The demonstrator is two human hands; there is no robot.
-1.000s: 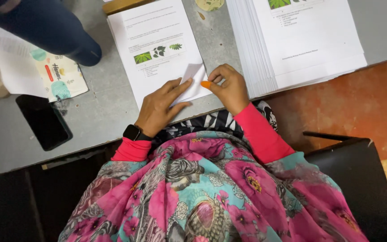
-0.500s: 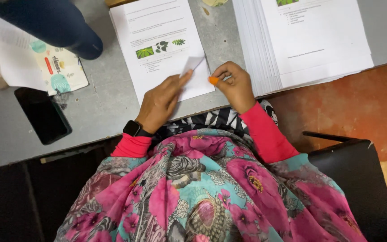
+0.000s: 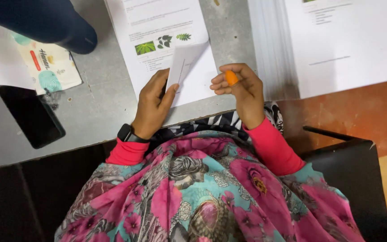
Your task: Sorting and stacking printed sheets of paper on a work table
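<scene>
A: What is held by the left hand [image 3: 152, 107]?

B: The lifted lower corner of a printed sheet [image 3: 160, 42] is pinched between its thumb and fingers [image 3: 171, 92]; the corner is folded up toward 12 o'clock. The sheet is laid flat on the grey bench [image 3: 99, 121], with green leaf pictures seen at about 11 o'clock from the hand.

A: And the right hand [image 3: 242, 92]?

B: It is held just at 3 o'clock of the folded corner, apart from the paper. Its fingers [image 3: 222, 83] are curled and pressed together, and an orange fingertip cap [image 3: 231, 77] is worn on one of them.

A: What else is seen on the bench?

B: A thick stack of printed sheets [image 3: 337, 45] is placed at 2 o'clock from the right hand. A black phone [image 3: 31, 115] is laid at 9 o'clock from the left hand, and a patterned packet [image 3: 48, 67] at 10 o'clock. A dark-sleeved arm [image 3: 41, 22] of another person is seen above the packet. A black watch [image 3: 126, 133] is worn on the left wrist.
</scene>
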